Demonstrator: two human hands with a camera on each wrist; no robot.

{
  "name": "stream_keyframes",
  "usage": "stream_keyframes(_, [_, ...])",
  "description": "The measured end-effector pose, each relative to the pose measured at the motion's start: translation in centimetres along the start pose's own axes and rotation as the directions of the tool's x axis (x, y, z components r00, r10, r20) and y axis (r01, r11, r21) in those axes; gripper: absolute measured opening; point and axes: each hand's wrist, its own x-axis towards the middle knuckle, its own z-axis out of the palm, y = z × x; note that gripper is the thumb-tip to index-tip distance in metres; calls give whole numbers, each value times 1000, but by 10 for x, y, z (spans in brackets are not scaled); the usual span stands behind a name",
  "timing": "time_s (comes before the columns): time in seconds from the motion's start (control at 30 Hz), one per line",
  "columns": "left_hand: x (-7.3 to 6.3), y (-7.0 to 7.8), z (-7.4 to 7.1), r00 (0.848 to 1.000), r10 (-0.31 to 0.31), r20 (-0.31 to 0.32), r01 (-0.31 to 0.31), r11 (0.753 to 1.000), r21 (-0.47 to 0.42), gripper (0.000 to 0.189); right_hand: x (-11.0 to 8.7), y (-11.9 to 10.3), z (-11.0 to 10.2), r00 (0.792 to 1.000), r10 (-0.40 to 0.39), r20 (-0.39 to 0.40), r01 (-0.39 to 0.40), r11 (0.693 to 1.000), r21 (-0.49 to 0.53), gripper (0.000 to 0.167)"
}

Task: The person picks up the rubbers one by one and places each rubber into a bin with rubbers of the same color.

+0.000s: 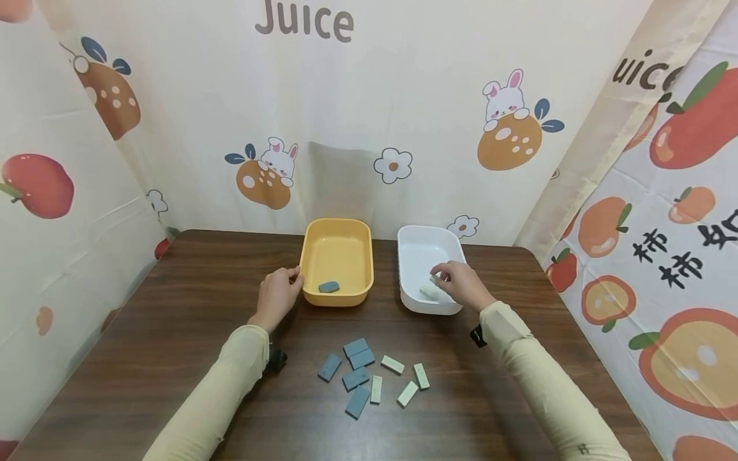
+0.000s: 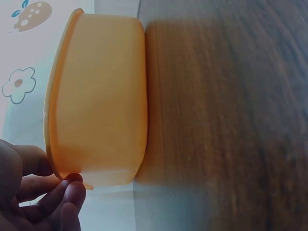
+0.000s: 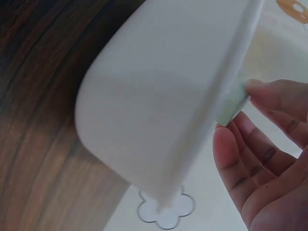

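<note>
At the near left part of the yellow bin's (image 1: 337,299) rim, my left hand (image 1: 279,296) pinches the edge between thumb and fingers, as the left wrist view of the bin (image 2: 101,96) also shows. One blue-grey block (image 1: 328,287) lies inside that bin. My right hand (image 1: 461,283) reaches over the near right side of the white bin (image 1: 429,307). Between its thumb and fingertips it holds a small pale green block (image 3: 233,105), partly behind the rim in the right wrist view. Below it, another pale block (image 1: 430,292) shows in the white bin.
In front of the bins, several blue-grey blocks (image 1: 357,402) lie on the brown wooden table (image 1: 202,301), two of them side by side. Several pale green blocks (image 1: 393,365) lie just right of them. A printed cloth (image 1: 357,96) hangs behind the table.
</note>
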Motion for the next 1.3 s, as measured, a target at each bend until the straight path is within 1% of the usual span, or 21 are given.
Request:
stream_keyframes(0.2, [0, 0, 0, 1000, -4, 10, 4, 1000, -15, 34, 7, 11, 7, 997, 72, 30, -73, 997, 24, 20])
stream_keyframes(0.3, [-1, 0, 0, 1000, -6, 2, 6, 1000, -11, 34, 12, 15, 12, 994, 95, 52, -96, 995, 19, 20])
stream_keyframes(0.5, [-2, -1, 0, 1000, -12, -4, 12, 1000, -15, 33, 25, 21, 23, 989, 137, 60, -135, 990, -37, 18])
stream_keyframes(0.57, [-2, -1, 1, 1000, -12, 1, 12, 1000, -20, 34, 28, 23, 27, 984, 165, 72, -162, 986, -48, 18])
stream_keyframes(0.67, [-2, -1, 2, 1000, -14, -12, 14, 1000, -16, 33, 32, 26, 34, 977, 195, 89, -191, 980, -55, 18])
stream_keyframes(0.8, [-2, -2, 3, 1000, -11, -20, 11, 1000, -15, 33, 36, 30, 40, 971, 228, 76, -223, 972, -71, 18])
stream_keyframes(0.93, [-1, -1, 4, 1000, -7, -22, 7, 1000, -19, 32, 37, 33, 40, 964, 252, 82, -247, 966, -72, 19])
stream_keyframes(1.03, [0, -1, 3, 999, 3, -35, -3, 1000, -15, 32, 38, 30, 37, 961, 261, 95, -257, 965, -56, 21])
stream_keyframes(1.13, [0, 0, 2, 999, 11, -44, -12, 1000, -14, 31, 39, 25, 33, 958, 271, 90, -268, 962, -41, 22])
stream_keyframes(1.3, [-1, -1, 2, 999, -3, -33, 3, 1000, -12, 32, 36, 14, 24, 965, 251, 79, -249, 968, -35, 23])
